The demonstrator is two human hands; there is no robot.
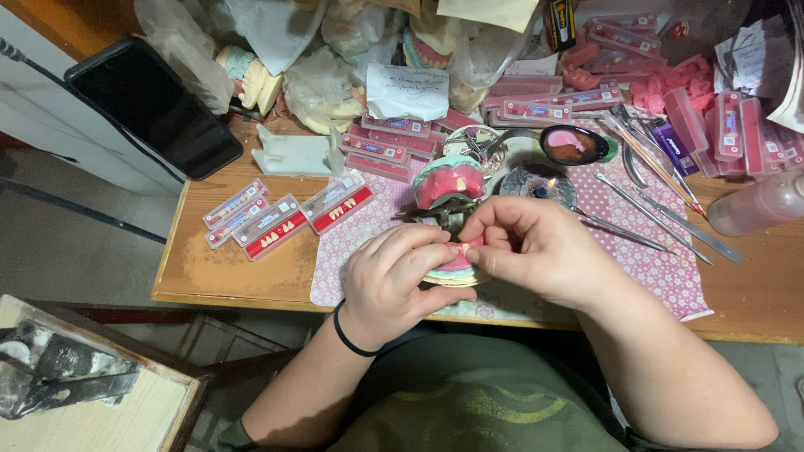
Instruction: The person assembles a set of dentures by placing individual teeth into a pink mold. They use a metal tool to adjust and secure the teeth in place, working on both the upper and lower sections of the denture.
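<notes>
Pink wax denture base (460,254) sitting at desk (737,293) front edge; my left hand (394,280) and right hand (536,247) both pinching it. Risk: lit burner (540,188) burning just beyond knuckles, possibly scorching skin, softening wax.

Both hands meet fingertip to fingertip — left hand (394,280), right hand (536,247).

The light is soft and even, quite bright on the worktop (234,268), and seems to come from above. Shadows are weak; only a small dark one lies under the hands, near the worktop's front edge. A little flame (551,182) burns behind the hands but adds almost no light. The black phone (155,105) at the worktop's far left corner shows a dull reflection. Focus is good at the centre. Below the worktop, the floor is dimmer, and straight lines bend slightly at the edges.
</notes>
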